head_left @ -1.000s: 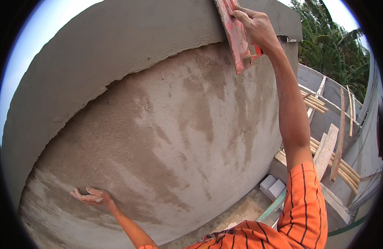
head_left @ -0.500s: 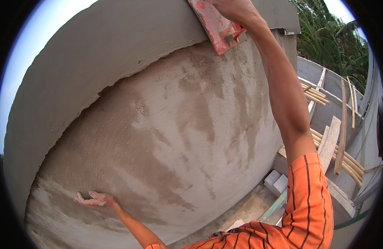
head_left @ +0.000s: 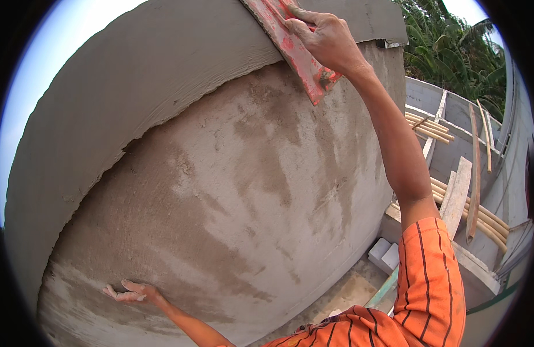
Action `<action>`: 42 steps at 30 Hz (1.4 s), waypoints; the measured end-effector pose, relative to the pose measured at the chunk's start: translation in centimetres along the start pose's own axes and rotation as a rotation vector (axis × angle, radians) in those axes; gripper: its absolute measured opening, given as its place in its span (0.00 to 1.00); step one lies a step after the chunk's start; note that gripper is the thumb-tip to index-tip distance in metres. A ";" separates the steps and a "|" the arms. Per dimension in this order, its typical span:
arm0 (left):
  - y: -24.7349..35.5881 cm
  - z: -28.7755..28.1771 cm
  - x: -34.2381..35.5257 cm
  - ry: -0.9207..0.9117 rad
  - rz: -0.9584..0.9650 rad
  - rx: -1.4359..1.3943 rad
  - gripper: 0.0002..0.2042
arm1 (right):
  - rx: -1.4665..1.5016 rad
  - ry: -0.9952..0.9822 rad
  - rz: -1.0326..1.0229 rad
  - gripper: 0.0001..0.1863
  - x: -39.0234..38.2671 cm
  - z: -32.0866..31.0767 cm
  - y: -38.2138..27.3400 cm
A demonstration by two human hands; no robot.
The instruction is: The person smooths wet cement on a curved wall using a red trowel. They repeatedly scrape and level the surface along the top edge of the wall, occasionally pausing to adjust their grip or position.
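Observation:
My right hand [head_left: 326,39] is closed round the handle of a long plastering float [head_left: 289,49], red and smeared with grey mortar. The float lies slantwise against the wall at the top, over the ragged lower edge of a smooth layer of wet grey plaster [head_left: 128,69]. Below that edge the rougher wall [head_left: 232,191] shows, blotched with damp brown patches. At the lower left my left hand [head_left: 131,291], whitened with mortar on the fingers, is held out beside the wall with its fingers apart and nothing in it. Whether it touches the wall, I cannot tell.
To the right, wooden poles [head_left: 481,222] and a pale plank [head_left: 456,196] lie over a lower area with grey walls. White blocks [head_left: 384,254] sit at the wall's foot, close to a green strip [head_left: 382,287]. Leafy plants [head_left: 452,55] grow behind.
My right hand has come down slightly and a little left with the float, which now hangs lower across the plaster's edge. My left hand is slightly lower in view, still open.

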State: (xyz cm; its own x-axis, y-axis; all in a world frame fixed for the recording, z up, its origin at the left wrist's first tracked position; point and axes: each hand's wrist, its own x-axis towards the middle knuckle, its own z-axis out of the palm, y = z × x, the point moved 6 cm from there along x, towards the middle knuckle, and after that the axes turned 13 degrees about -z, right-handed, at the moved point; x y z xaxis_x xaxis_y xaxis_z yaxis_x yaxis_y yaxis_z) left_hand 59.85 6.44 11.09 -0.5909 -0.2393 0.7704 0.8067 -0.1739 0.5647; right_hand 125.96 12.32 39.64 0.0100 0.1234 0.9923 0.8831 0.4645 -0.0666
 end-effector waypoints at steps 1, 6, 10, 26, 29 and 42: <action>0.3 0.2 0.0 -0.011 -0.016 0.004 0.25 | -0.064 0.037 -0.154 0.22 -1.1 0.0 -0.7; 1.4 1.4 -1.3 -0.054 -0.082 0.002 0.24 | -0.064 0.023 0.169 0.22 0.9 -5.0 9.7; 1.6 0.7 -1.0 -0.036 -0.048 0.052 0.25 | -0.044 -0.024 0.010 0.22 0.4 -2.4 2.2; 1.4 0.9 -1.1 -0.017 -0.069 0.087 0.29 | -0.063 -0.003 0.139 0.21 1.8 -6.2 17.5; 0.7 1.4 -1.3 -0.025 -0.026 0.044 0.29 | -0.179 -0.117 0.155 0.21 3.9 -6.5 14.9; 1.3 1.9 -1.6 -0.015 -0.065 0.039 0.27 | -0.365 -0.245 -0.094 0.21 6.5 -5.0 7.8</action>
State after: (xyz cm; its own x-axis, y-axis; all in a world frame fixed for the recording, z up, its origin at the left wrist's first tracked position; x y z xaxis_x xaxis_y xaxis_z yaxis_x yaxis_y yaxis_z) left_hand 61.85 8.40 11.15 -0.6423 -0.2140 0.7359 0.7661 -0.1507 0.6248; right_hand 135.31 12.37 46.09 -0.1510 0.3197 0.9354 0.9829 0.1491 0.1078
